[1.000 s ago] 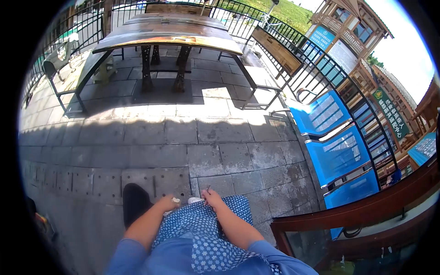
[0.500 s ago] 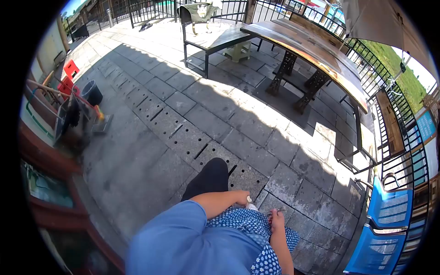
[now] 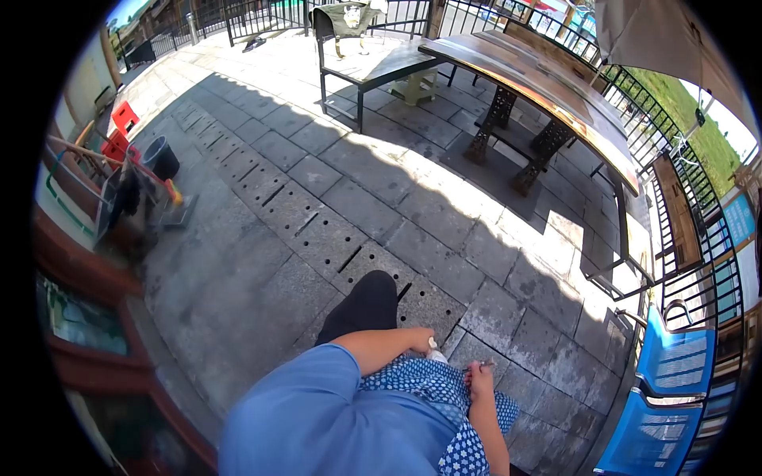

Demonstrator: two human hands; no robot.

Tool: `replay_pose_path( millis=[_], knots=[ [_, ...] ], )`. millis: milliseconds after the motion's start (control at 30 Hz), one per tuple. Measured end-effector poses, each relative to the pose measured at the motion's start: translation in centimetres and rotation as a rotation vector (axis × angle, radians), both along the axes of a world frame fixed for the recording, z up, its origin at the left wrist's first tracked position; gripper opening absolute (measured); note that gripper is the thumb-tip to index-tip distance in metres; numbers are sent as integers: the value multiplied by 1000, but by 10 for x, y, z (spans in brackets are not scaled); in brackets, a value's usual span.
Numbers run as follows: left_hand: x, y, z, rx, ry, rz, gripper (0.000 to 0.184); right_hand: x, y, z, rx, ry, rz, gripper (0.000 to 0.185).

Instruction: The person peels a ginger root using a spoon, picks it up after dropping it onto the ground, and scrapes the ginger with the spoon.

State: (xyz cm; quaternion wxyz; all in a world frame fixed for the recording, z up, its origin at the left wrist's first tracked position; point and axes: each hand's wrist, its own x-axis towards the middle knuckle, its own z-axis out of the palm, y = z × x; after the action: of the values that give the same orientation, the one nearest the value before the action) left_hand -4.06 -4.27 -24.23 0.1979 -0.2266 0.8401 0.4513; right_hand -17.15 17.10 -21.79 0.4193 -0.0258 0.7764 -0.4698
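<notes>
Pale piece (image 3: 432,343), small and only partly exposed, is held at the fingertips of the left hand (image 3: 417,339), just beyond the dark-clad knee (image 3: 363,308) and above a partly hidden white shoe (image 3: 437,356). The fingers of this hand are closed about it. The right hand (image 3: 479,381) is curled near the edge of a blue patterned cloth (image 3: 409,379), which is spread over the lap; a slim object (image 3: 488,364) appears to be pinched between its thumb and fingers, though its kind cannot be told at this scale. Progress, as judged from the positions shown: both items have been taken in hand; neither has been set down, and the two are held apart, without contact. Whether the pale piece has been altered in any way, and how much handling is left, cannot be determined. The paving (image 3: 429,270) is seen beyond the knee, with a long table (image 3: 528,73) further off and blue seats (image 3: 676,355) to the right.
</notes>
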Motion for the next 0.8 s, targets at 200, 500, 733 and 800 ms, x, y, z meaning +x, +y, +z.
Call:
replay_pose_path(
  millis=[200, 500, 733, 800],
  knots=[
    [0, 0, 4, -4, -19, 6, 59, 0, -1, 4, 13, -6, 0, 28],
    [0, 2, 5, -23, 17, 36, 50, -1, 1, -4, 22, -11, 10, 28],
    [0, -2, 10, 64, 4, 22, 50, 2, -1, 2, 14, -15, 1, 29],
    [0, -1, 9, 62, 5, 25, 50, 2, -1, 3, 10, -14, -3, 29]
  ],
)
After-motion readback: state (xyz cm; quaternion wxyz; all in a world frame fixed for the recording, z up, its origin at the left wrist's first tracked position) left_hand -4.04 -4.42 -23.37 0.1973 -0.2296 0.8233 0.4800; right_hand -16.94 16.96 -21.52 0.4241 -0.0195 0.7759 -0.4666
